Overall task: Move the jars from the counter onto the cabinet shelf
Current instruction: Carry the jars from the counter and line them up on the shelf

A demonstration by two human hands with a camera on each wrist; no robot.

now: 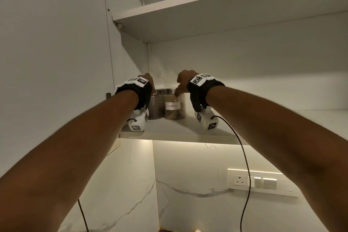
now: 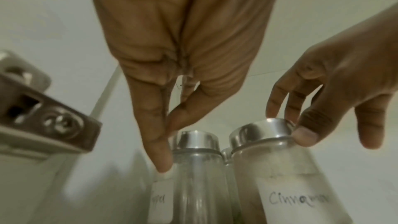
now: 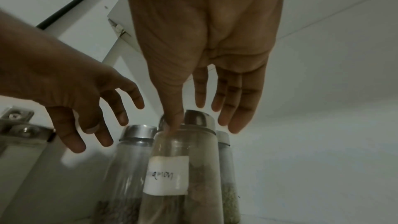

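Two glass jars with steel lids stand side by side on the lower cabinet shelf: a pepper jar on the left and a jar labelled cinnamon on the right. My left hand hovers over the pepper jar with its fingers loosely spread, and its thumb tip brushes the glass shoulder. My right hand is over the cinnamon jar. Its thumb touches the neck below the lid, and its straight fingers reach past the lid.
A third jar with greenish contents stands behind the cinnamon jar. A metal door hinge sits at the shelf's left end. The upper shelf is overhead. Wall sockets lie below, and the shelf runs on to the right.
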